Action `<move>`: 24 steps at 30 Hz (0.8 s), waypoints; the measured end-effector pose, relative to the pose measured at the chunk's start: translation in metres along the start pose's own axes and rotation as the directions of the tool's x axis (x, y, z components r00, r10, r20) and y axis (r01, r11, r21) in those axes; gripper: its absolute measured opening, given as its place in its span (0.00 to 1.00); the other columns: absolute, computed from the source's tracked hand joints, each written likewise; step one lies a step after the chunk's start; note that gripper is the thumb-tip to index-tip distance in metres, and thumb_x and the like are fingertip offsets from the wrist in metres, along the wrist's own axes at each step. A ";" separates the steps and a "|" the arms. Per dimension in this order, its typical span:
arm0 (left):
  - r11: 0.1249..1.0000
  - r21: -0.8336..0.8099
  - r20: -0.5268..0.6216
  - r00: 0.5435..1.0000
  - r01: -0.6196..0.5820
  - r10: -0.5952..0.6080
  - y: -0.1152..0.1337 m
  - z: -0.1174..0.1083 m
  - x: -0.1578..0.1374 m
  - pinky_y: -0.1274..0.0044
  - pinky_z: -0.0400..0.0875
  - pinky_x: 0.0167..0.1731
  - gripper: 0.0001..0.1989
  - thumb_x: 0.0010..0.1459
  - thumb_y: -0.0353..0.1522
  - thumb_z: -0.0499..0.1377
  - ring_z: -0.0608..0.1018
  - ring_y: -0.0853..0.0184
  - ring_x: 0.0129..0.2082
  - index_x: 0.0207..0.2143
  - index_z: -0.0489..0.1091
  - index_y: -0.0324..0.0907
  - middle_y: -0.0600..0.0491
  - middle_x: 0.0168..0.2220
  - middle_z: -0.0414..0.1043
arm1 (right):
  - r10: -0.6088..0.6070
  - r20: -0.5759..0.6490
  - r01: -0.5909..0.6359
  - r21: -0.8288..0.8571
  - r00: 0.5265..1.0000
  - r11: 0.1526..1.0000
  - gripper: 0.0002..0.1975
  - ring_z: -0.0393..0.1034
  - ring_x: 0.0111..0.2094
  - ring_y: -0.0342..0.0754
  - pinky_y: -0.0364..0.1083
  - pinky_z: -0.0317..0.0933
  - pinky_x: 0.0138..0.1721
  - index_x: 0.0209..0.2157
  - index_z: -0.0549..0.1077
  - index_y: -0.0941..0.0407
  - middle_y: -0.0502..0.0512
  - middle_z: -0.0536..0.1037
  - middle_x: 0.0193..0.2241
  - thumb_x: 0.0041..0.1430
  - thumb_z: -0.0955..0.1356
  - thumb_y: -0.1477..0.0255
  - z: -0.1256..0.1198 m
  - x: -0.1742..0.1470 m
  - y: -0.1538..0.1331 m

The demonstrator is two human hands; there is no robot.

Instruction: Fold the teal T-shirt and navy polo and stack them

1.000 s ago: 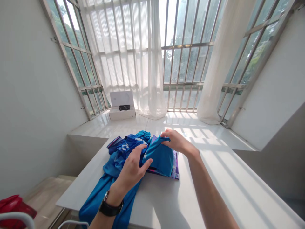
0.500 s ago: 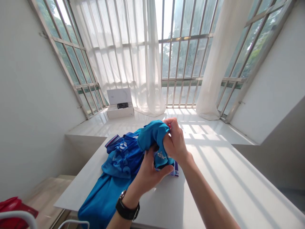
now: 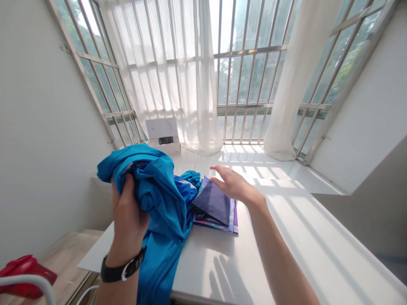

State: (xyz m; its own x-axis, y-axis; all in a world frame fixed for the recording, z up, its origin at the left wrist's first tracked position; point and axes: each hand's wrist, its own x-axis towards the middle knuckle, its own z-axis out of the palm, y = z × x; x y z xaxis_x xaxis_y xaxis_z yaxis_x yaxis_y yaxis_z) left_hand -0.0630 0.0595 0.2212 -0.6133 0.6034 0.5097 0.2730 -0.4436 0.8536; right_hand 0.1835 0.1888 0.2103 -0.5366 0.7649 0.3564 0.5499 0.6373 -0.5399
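Observation:
Bunched blue clothing (image 3: 155,182) is gripped by my left hand (image 3: 129,212), raised at the left side of the table; part of it hangs down over the front edge. My right hand (image 3: 233,184) is empty, its fingers stretched out above a flat stack. On top of that stack lies a folded dark navy cloth (image 3: 214,205), with a purple patterned folded piece (image 3: 233,226) showing beneath it. A darker blue garment (image 3: 187,188) with a white patch is partly hidden behind the raised clothing.
The white table (image 3: 286,245) carries striped sunlight and the shadow of a hand. On the sill behind stands an open white box (image 3: 163,142) with a black device. Something red (image 3: 27,273) and a white curved bar (image 3: 28,279) are at lower left. Curtains hang before barred windows.
My left hand has lifted the blue clothing up and to the left. My right hand has let go of it and opened, and the navy cloth has come into view.

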 end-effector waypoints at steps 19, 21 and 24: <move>0.199 0.847 0.510 0.859 -0.493 -0.044 -0.152 -0.006 -0.062 0.50 0.59 0.61 0.27 0.65 0.41 0.56 0.68 0.39 0.59 0.60 0.67 0.34 0.32 0.56 0.69 | 0.034 0.480 0.025 -0.115 0.877 0.993 0.36 0.73 0.42 0.55 0.46 0.66 0.38 0.56 0.75 0.53 0.59 0.77 0.50 0.44 0.80 0.61 0.078 0.022 0.016; 0.233 0.846 0.500 0.865 -0.480 -0.031 -0.153 -0.010 -0.063 0.50 0.57 0.62 0.27 0.65 0.41 0.57 0.68 0.39 0.60 0.60 0.67 0.33 0.31 0.56 0.69 | 0.045 0.481 0.041 -0.167 0.876 0.985 0.21 0.72 0.37 0.53 0.45 0.64 0.34 0.46 0.79 0.54 0.57 0.79 0.40 0.49 0.77 0.67 0.073 0.023 0.020; 0.287 0.826 0.505 0.863 -0.486 0.008 -0.147 -0.014 -0.067 0.50 0.58 0.62 0.27 0.64 0.39 0.58 0.69 0.40 0.59 0.61 0.66 0.32 0.32 0.56 0.69 | -0.065 0.411 0.119 -0.106 0.909 0.987 0.05 0.71 0.33 0.48 0.44 0.63 0.35 0.34 0.80 0.55 0.53 0.78 0.31 0.55 0.71 0.76 0.052 0.024 0.026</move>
State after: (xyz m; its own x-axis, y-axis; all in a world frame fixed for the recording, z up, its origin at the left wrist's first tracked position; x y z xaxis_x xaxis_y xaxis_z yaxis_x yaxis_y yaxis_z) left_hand -0.0727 0.0753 0.0597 -0.1524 0.8521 0.5006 0.9883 0.1265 0.0855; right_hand 0.1517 0.2191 0.1650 -0.7870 0.6153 0.0456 0.5470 0.7300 -0.4099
